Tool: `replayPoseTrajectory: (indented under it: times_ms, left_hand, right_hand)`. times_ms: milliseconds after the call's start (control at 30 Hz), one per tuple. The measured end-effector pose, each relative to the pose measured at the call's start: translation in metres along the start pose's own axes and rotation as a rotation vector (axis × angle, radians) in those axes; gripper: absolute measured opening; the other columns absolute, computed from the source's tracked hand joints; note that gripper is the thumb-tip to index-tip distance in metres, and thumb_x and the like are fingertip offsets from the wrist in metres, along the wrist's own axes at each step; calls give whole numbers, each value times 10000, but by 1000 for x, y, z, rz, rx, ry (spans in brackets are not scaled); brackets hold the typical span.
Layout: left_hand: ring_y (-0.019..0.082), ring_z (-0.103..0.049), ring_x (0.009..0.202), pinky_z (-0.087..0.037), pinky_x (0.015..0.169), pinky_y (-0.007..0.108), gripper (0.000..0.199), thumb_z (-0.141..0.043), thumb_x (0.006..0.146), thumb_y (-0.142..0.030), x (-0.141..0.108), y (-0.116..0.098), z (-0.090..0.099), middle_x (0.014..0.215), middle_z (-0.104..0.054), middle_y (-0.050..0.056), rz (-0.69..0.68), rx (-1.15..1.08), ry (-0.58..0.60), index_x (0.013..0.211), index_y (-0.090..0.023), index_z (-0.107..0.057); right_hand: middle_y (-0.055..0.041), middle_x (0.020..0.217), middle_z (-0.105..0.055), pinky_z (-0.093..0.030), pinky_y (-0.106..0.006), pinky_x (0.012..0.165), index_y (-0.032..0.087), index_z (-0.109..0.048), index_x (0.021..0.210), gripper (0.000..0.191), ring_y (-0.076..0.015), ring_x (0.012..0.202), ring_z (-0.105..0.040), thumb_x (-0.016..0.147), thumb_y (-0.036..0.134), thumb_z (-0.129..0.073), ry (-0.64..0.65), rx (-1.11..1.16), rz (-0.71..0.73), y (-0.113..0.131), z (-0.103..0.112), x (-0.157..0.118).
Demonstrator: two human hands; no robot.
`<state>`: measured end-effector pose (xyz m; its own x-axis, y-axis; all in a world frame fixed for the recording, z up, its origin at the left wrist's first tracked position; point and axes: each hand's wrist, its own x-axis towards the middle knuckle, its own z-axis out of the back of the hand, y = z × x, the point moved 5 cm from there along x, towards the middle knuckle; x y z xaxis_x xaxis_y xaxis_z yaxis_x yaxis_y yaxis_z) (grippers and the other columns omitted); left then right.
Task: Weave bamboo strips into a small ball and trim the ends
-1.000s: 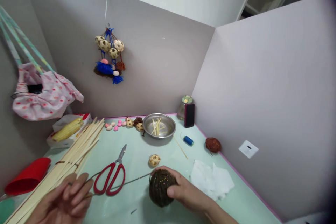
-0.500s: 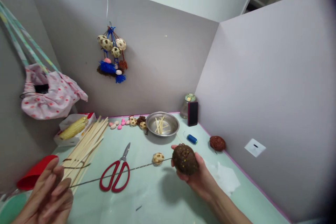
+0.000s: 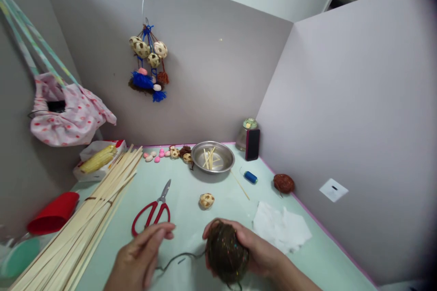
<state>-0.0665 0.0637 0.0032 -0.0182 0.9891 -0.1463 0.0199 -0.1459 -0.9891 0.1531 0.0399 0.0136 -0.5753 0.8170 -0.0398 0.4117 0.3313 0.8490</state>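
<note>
My right hand [image 3: 254, 248] is wrapped round a ball of dark brown yarn [image 3: 228, 254] flecked with bright specks, low over the table. From the ball a loose dark strand [image 3: 180, 254] curves left to the lower fingers of my left hand [image 3: 139, 254], where it passes out of sight. The thumb and forefinger of that hand are pressed together. Just beyond the left fingertips lie red-handled scissors [image 3: 160, 202], their handles partly covered by the hand. A small woven ball [image 3: 206, 200] of pale strips sits beyond the yarn.
Long pale strips [image 3: 99, 204] lie at left beside a red cup [image 3: 53, 213]. A metal bowl [image 3: 213, 170] stands at the back, with a phone [image 3: 252, 144] to its right. Blue thread [image 3: 250, 177], reddish-brown yarn [image 3: 283, 183] and white tissue [image 3: 282, 227] lie at right.
My left hand has come in from the far left towards the middle. The yarn ball has moved down and slightly left in my right hand, and the once-taut strand now hangs slack.
</note>
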Motion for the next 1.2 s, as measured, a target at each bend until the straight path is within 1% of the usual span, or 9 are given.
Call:
replayPoseTrajectory:
  times_ms: [67, 167, 233, 333, 400, 600, 767, 1033, 1200]
  left_hand:
    - [70, -377, 331, -396, 399, 193, 362, -691, 749, -544, -7, 9, -22, 430, -514, -67, 4, 105, 197, 863, -213, -784]
    - [101, -547, 421, -478, 430, 208, 336, -620, 819, -511, -14, 11, -42, 762, -705, 29, -99, 145, 374, 882, -232, -797]
    - [150, -673, 602, -549, 542, 208, 268, -611, 847, -440, -14, 6, -42, 919, -724, 58, -239, 197, 369, 868, -256, -804]
    - [182, -722, 838, -564, 751, 191, 179, -633, 852, -334, -12, 1, -35, 905, -744, 40, -424, 299, 290, 876, -300, -808]
    - [176, -730, 867, -562, 766, 178, 207, -626, 863, -316, -12, 3, -32, 903, -761, 19, -457, 326, 282, 990, -331, -789]
    - [139, -729, 771, -542, 757, 168, 391, -473, 959, -356, -18, 13, -33, 879, -775, -25, -334, 379, 369, 1330, -354, -596]
    - [168, -693, 686, -531, 709, 215, 550, -450, 957, -396, -21, 11, -39, 773, -735, -16, -276, 386, 402, 1496, -317, -372]
    - [192, -667, 682, -511, 710, 273, 551, -463, 944, -421, -25, 14, -44, 810, -717, -3, -164, 327, 409, 1466, -292, -344]
    - [207, -662, 775, -509, 717, 291, 335, -517, 908, -491, -18, 19, -41, 933, -718, 48, -70, 163, 358, 1151, -261, -499]
  right_hand:
    - [-125, 873, -690, -479, -240, 694, 50, -681, 1076, 725, -154, 729, -634, 649, 626, -786, 26, -42, -77, -6, -5, 0]
    - [-117, 934, -682, -469, -258, 769, 59, -687, 1068, 713, -162, 805, -635, 599, 572, -846, 81, -107, -152, -12, -10, -1]
    - [-137, 955, -685, -477, -279, 761, 64, -677, 1060, 709, -186, 833, -643, 610, 589, -832, 100, -114, -160, -13, -11, -1]
    - [-135, 914, -692, -477, -263, 695, 75, -671, 1017, 678, -182, 781, -647, 633, 618, -803, 60, -95, -118, -12, -9, 0]
    - [-129, 905, -698, -477, -263, 690, 89, -658, 1043, 651, -172, 750, -648, 653, 591, -803, 46, -70, -103, -11, -8, 1]
    - [-144, 978, -713, -483, -374, 812, 146, -575, 1247, 653, -241, 877, -679, 701, 411, -814, 98, 15, -88, -12, -11, 5]
    - [-141, 983, -721, -497, -346, 796, 134, -556, 1333, 759, -221, 819, -698, 691, 442, -819, 83, 32, -164, -22, -8, 3]
    - [-145, 925, -734, -518, -319, 763, 95, -629, 1190, 661, -208, 802, -707, 695, 500, -797, 47, 85, -137, -24, -12, 6]
    - [-178, 932, -720, -535, -326, 733, 58, -654, 1031, 539, -225, 793, -711, 720, 484, -766, 11, 90, -83, -17, -9, 7]
